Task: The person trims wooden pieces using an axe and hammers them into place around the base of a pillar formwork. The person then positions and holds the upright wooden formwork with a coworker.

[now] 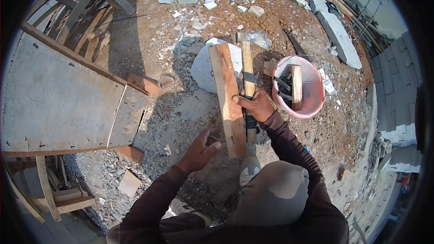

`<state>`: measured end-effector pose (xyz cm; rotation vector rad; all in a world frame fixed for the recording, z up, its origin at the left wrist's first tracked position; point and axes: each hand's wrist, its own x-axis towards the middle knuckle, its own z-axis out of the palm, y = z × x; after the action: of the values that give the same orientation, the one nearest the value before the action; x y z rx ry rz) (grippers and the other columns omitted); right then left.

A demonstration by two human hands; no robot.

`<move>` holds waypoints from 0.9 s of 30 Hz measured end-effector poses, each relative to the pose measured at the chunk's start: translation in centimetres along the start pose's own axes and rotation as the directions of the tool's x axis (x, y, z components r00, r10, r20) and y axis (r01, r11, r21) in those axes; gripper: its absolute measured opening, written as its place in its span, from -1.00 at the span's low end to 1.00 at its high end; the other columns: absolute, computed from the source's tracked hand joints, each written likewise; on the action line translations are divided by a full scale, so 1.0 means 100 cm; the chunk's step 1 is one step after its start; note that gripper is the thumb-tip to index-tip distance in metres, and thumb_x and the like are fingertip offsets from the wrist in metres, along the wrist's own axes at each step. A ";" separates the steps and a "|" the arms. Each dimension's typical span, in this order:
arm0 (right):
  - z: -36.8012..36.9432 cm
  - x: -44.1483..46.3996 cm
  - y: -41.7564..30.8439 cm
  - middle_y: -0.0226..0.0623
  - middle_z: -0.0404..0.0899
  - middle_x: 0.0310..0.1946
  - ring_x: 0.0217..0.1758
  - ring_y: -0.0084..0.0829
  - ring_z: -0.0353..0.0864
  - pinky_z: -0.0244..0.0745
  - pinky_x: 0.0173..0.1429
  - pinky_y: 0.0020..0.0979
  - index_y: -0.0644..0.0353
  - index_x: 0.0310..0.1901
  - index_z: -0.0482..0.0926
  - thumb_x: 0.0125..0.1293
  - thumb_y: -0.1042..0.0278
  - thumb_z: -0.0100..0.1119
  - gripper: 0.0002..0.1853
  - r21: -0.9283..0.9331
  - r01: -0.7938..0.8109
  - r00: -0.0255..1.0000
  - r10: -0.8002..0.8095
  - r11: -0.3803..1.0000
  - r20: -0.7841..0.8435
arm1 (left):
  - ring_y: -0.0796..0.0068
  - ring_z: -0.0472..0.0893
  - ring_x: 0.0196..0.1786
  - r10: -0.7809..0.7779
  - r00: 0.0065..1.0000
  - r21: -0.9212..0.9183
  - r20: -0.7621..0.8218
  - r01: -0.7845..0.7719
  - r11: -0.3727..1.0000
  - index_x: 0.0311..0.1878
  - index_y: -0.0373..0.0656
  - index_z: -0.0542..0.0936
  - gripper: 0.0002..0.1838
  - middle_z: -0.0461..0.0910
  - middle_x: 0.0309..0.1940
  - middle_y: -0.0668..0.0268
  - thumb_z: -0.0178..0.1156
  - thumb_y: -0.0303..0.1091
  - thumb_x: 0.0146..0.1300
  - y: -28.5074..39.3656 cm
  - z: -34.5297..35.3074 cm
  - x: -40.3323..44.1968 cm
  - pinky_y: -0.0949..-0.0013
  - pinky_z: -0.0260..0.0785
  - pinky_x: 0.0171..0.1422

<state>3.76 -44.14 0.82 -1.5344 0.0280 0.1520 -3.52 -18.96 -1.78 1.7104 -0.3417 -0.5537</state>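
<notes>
A reddish-brown wooden board (227, 104), with a nail lying or stuck near its upper end, extends away from me, its far end over a pale stone block (203, 70). Beside it on the right is a narrow wooden stick (247, 58) with black bands around it. My right hand (258, 105) is closed over the stick, its thumb pressing on the board; the other fingers are mostly hidden. My left hand (202, 150) is just left of the board's near end, apart from it, fingers curled and thumb separate, with nothing visible in it.
A pinkish bucket (312, 88) with a wood piece and dark rods stands at right. On the left is a large grey panel (63, 95) with a wooden edge. A long white block (339, 40) lies back right. Rubble covers the ground; stacked blocks (398, 81) line the right.
</notes>
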 end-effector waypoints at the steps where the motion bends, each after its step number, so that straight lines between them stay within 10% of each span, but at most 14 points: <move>1: -0.008 0.001 0.005 -0.51 0.58 -0.41 -0.43 -0.65 0.52 0.47 -0.35 -0.52 0.23 -0.19 0.58 0.22 0.24 0.51 -0.69 -0.030 -0.077 0.992 0.080 0.997 0.093 | 0.26 0.64 -0.08 -0.043 0.997 -0.177 -0.070 0.030 0.984 0.33 -0.32 0.33 -0.26 0.57 -0.04 0.14 0.17 0.15 0.39 -0.004 -0.005 0.004 0.28 0.47 0.01; 9: 0.002 -0.008 0.022 -0.42 0.63 -0.33 -0.26 -0.62 0.58 0.48 -0.16 -0.39 0.24 -0.05 0.59 0.37 0.05 0.35 -0.61 -0.039 -0.350 0.821 0.327 0.936 0.468 | 0.37 0.62 0.07 -0.370 0.927 -0.521 -0.060 0.287 0.804 0.27 -0.18 0.43 -0.51 0.57 0.05 0.29 0.24 -0.11 0.43 0.002 -0.022 0.037 0.27 0.54 0.18; 11: -0.023 0.004 0.014 -0.11 0.66 -0.33 -0.26 -0.16 0.71 0.55 -0.14 -0.19 0.34 -0.01 0.57 0.37 0.04 0.32 -0.54 -0.577 0.096 0.909 0.164 0.811 0.382 | 0.38 0.61 0.11 -0.429 0.883 -0.661 -0.193 0.206 0.722 0.24 -0.15 0.45 -0.55 0.57 0.05 0.31 0.24 -0.11 0.43 -0.023 -0.022 0.033 0.26 0.55 0.18; 14: -0.056 -0.002 -0.006 0.08 0.64 -0.33 -0.25 0.13 0.62 0.52 -0.14 -0.14 0.32 -0.03 0.55 0.38 0.06 0.30 -0.57 -0.827 0.385 0.914 -0.293 0.410 0.281 | 0.33 0.59 0.17 -0.520 0.791 -0.866 -0.324 -0.028 0.499 0.19 -0.13 0.48 -0.57 0.55 0.08 0.27 0.25 -0.07 0.43 -0.064 -0.012 0.036 0.22 0.52 0.25; 16: -0.058 -0.014 -0.017 0.02 0.63 -0.39 -0.30 0.09 0.63 0.53 -0.15 -0.14 0.32 0.01 0.54 0.40 0.10 0.28 -0.59 -0.786 0.270 0.958 -0.236 0.557 0.161 | 0.30 0.58 0.18 -0.582 0.700 -0.906 -0.414 -0.251 0.341 0.18 -0.15 0.48 -0.55 0.54 0.09 0.25 0.24 -0.03 0.43 -0.086 0.003 0.044 0.21 0.50 0.29; 20: -0.046 -0.036 -0.012 -0.08 0.64 -0.41 -0.35 -0.03 0.65 0.55 -0.17 -0.15 0.32 0.08 0.52 0.43 0.21 0.24 -0.63 -0.421 -0.114 0.993 0.111 0.900 -0.031 | 0.32 0.62 0.09 -0.589 0.808 -0.997 0.028 0.067 0.046 0.14 -0.21 0.51 -0.40 0.58 0.08 0.23 0.40 0.07 0.27 -0.097 0.026 0.035 0.24 0.51 0.19; 23: -0.050 -0.056 0.026 -0.08 0.66 -0.40 -0.45 -0.17 0.66 0.54 -0.28 -0.20 0.29 0.09 0.52 0.40 0.19 0.26 -0.61 -0.427 -0.081 0.996 0.064 0.901 -0.056 | 0.33 0.60 0.01 -0.633 0.699 -0.609 0.334 0.672 0.421 0.15 -0.27 0.49 -0.27 0.54 0.09 0.17 0.47 0.13 0.16 -0.120 0.011 0.028 0.28 0.51 0.02; 25: -0.051 -0.072 0.040 -0.07 0.65 -0.46 -0.50 -0.19 0.66 0.51 -0.34 -0.20 0.27 -0.01 0.54 0.38 0.15 0.27 -0.65 -0.490 -0.088 0.995 0.050 0.867 -0.091 | 0.28 0.55 0.04 -0.620 0.777 -0.020 -0.108 0.622 0.783 0.20 -0.28 0.45 -0.19 0.50 0.10 0.15 0.49 0.15 0.10 -0.062 0.012 0.031 0.26 0.47 0.02; 27: -0.048 -0.087 0.049 -0.08 0.64 -0.48 -0.46 -0.15 0.67 0.51 -0.32 -0.19 0.27 -0.06 0.54 0.38 0.16 0.28 -0.67 -0.460 -0.168 0.982 0.109 0.872 -0.151 | 0.22 0.50 0.10 -0.299 0.875 0.516 -0.381 0.470 0.716 0.23 -0.27 0.42 -0.15 0.46 0.12 0.12 0.51 0.14 0.05 -0.046 0.013 0.030 0.21 0.42 0.10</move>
<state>-5.09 -49.49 -3.21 -2.0315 0.2125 0.1895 -2.01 -20.59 -7.01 2.4816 0.0743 -0.5329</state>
